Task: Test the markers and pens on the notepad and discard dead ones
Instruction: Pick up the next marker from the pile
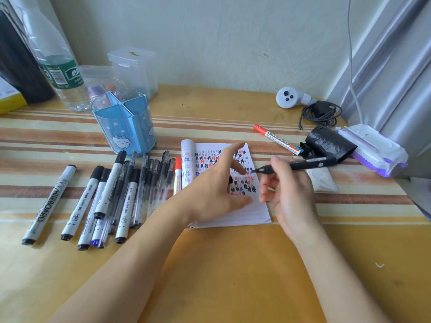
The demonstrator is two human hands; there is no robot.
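A small lined notepad (235,216) lies open mid-table, its page covered with black, red and blue test marks. My left hand (211,190) rests on it with the index and middle fingers spread; a small dark piece that looks like a marker cap (230,180) is tucked under its curled lower fingers. My right hand (288,183) grips an uncapped black marker (305,163), tip pointing left just over the page's right edge. Several pens and white markers (121,192) lie in a row left of the notepad. A red whiteboard marker (277,138) lies behind it to the right.
A blue pen holder (126,129) stands behind the pens, with a water bottle (58,71) and clear containers (134,68) further back. At right are a black bag roll (328,143), a wipes pack (375,148), a white controller (290,97) and a coiled cable (320,113).
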